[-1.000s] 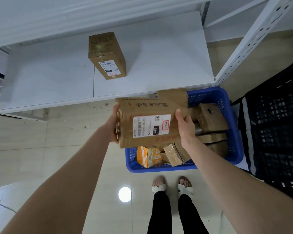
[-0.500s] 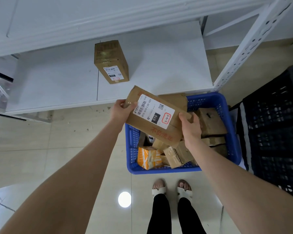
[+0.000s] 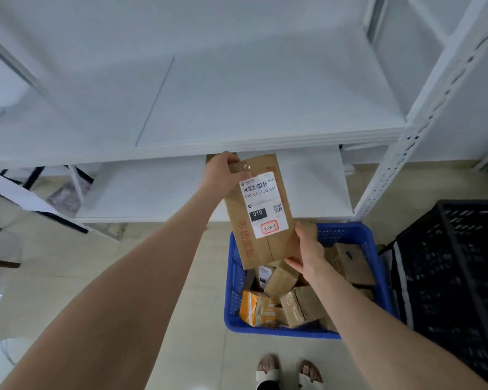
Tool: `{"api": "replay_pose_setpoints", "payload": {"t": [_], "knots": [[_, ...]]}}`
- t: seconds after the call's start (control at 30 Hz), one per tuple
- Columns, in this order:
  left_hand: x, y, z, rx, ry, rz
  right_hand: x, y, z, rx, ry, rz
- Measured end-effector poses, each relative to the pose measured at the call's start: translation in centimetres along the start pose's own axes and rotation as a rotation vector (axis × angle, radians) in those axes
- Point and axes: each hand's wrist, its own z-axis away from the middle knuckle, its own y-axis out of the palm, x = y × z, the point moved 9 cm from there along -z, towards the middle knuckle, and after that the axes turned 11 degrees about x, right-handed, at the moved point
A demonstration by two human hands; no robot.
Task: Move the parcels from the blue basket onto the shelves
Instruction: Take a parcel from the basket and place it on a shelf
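The white shelves (image 3: 237,108) fill most of the view, and no parcel shows on the upper or lower board as far as they can be seen (part of the lower board is hidden behind the upper one's front edge). The blue basket (image 3: 232,280) stands on the floor just in front of the shelves, with a good heap of boxes (image 3: 292,301) in it, so most of the job looks still to be done.

One flat brown parcel (image 3: 261,218) is out of the basket and in the air, not yet put down. It is held tilted, label towards the person, above the basket's far end and in front of the lower board.

The left hand (image 3: 223,174) grips its top left corner, fingers curled over the edge. The right hand (image 3: 307,249) holds the bottom right corner, thumb on the face of the parcel and fingers underneath. The parcel thus lies between the two hands, carried by both.
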Motion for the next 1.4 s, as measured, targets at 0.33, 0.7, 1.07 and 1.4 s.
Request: {"api": "replay_pose_setpoints", "payload": {"t": [0.33, 0.7, 1.07, 1.4], "knots": [[-5.6, -10.5, 6.3, -0.168, 0.093, -0.145, 4.4, 6.9, 7.0, 0.22, -0.015, 0.13], [-7.5, -19.9, 11.1, -0.263, 0.154, -0.213, 6.2, 14.8, 12.6, 0.359, -0.086, 0.112], [-4.1, -25.8, 15.1, -0.261, 0.219, -0.204, 4.0, 21.1, 16.5, 0.343, -0.17, 0.097], [2.2, -29.2, 18.0, -0.273, 0.194, -0.165, -0.3, 26.2, 17.5, 0.368, -0.185, 0.133]]}}
